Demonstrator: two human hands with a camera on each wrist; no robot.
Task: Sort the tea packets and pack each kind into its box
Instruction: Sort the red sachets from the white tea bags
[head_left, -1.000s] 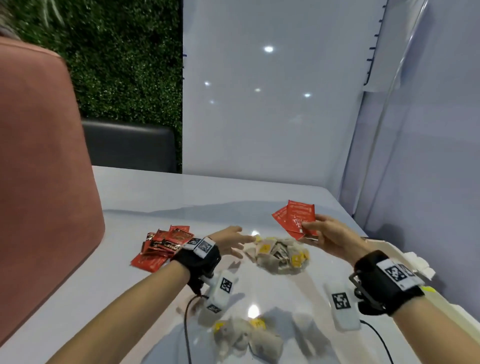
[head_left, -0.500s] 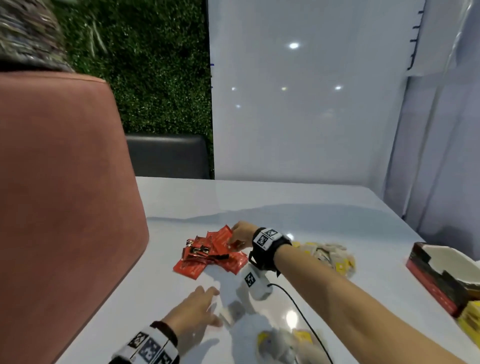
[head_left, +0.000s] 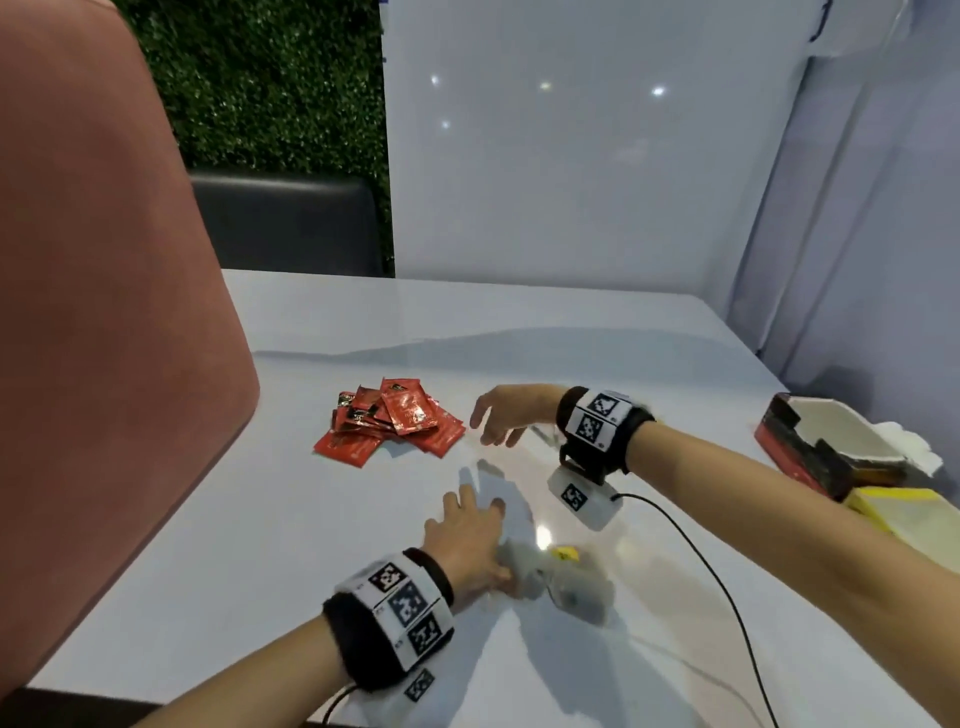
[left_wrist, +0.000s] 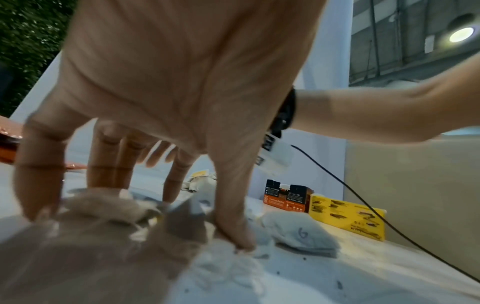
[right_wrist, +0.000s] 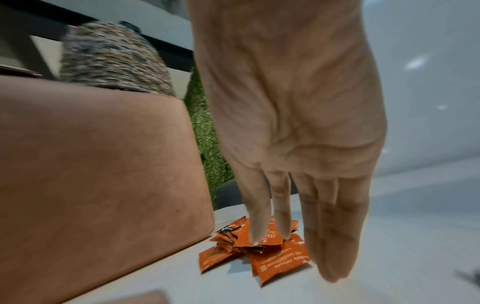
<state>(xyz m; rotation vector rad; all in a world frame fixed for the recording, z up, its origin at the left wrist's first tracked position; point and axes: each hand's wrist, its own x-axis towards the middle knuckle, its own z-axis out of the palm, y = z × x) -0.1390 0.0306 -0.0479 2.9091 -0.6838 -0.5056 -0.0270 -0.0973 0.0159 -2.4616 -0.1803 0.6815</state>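
Observation:
A pile of red tea packets (head_left: 395, 423) lies left of centre on the white table (head_left: 597, 332). In the right wrist view the same red packets (right_wrist: 272, 261) sit just under my fingertips. My right hand (head_left: 493, 418) hovers a little to the right of the pile, fingers straight and holding nothing. Grey-white tea bags (head_left: 558, 577) with yellow tags lie near the front. My left hand (head_left: 470, 514) rests spread over them, and its thumb presses one of the tea bags (left_wrist: 298, 232). A red box (head_left: 810, 447) and a yellow box (head_left: 904, 514) stand at the right edge.
A large pink chair back (head_left: 104, 312) fills the left side, close to the red pile. A black cable (head_left: 691, 545) runs from my right wrist across the front of the table. More tea bags (left_wrist: 200, 181) lie beyond my left fingers. White walls close the back and right.
My right hand carried red packets from the right to the pile, let them go and drew back a little, now empty. My left hand came back near and settled on the near tea bags.

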